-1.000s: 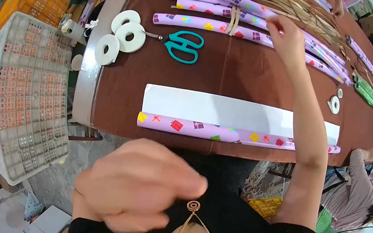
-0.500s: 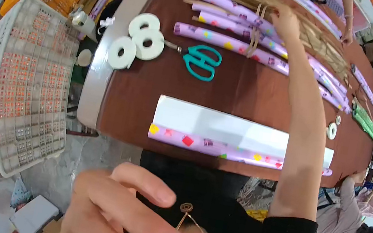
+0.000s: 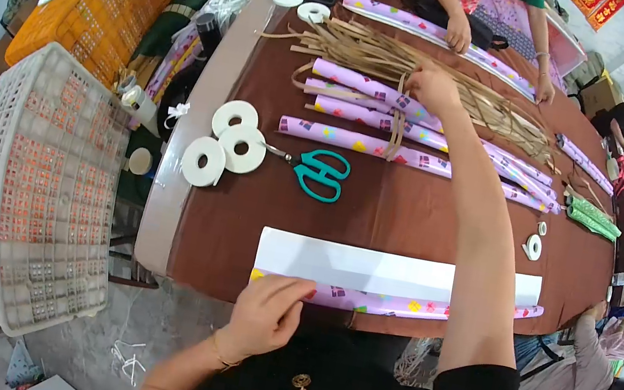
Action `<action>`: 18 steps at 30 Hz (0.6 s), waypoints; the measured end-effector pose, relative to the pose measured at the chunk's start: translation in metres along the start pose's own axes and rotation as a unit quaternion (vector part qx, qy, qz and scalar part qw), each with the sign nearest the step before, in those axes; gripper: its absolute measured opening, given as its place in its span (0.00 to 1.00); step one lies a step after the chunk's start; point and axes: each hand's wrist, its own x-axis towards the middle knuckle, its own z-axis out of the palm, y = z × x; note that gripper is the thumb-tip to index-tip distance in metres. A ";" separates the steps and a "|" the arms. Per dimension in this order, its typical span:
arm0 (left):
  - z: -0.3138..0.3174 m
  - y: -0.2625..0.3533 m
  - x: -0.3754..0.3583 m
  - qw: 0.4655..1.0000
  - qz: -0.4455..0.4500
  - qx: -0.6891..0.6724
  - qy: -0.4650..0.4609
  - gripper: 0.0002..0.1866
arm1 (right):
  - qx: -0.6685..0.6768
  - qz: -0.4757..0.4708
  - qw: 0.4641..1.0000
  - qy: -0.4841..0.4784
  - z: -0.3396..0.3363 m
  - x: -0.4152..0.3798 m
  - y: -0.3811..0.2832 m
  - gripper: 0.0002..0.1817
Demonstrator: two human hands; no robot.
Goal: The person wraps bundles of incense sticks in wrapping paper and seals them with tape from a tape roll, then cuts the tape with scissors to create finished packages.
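Note:
A purple patterned roll of wrapping sheet (image 3: 385, 303), its white side (image 3: 354, 265) spread flat behind it, lies along the near table edge. My left hand (image 3: 261, 316) is at its left end, fingers stretched out and thumb apart; it holds nothing visible. Reaching across the table, my right hand (image 3: 435, 90) has its fingers closed at the pile of flat brown strips (image 3: 363, 47). Just below it, several finished purple rolls (image 3: 375, 118) lie side by side, with brown strip loops (image 3: 396, 135) across them.
Teal-handled scissors (image 3: 321, 176) lie near white tape rolls (image 3: 241, 147). Small tape rolls (image 3: 533, 247) and green rolls (image 3: 593, 218) are at the right. Across the table, a co-worker's hand (image 3: 458, 33) rests on another purple roll (image 3: 370, 8). A white crate (image 3: 54, 191) stands left.
My left hand has moved from close before the camera to the near roll's left end. My right hand stays at the brown strips. The view has tilted up, showing more of the far side.

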 end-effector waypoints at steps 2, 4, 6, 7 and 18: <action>0.016 -0.009 -0.007 1.000 0.013 0.012 0.001 0.17 | -0.039 -0.001 0.999 0.015 0.001 0.004 0.003 0.07; 0.025 -0.013 -0.008 0.997 0.043 0.056 -0.016 0.16 | -0.056 -0.025 0.995 0.081 0.009 0.006 0.023 0.05; 0.027 -0.013 -0.008 0.996 0.053 0.065 -0.019 0.15 | -0.112 0.043 0.975 0.186 -0.003 0.009 0.038 0.03; 0.030 -0.015 -0.009 0.995 0.059 0.082 -0.026 0.15 | -0.168 0.098 0.965 0.176 -0.018 0.008 0.045 0.03; 0.048 -0.015 -0.010 0.983 0.099 0.152 -0.001 0.16 | 0.106 0.167 0.827 0.526 -0.210 -0.043 0.047 0.16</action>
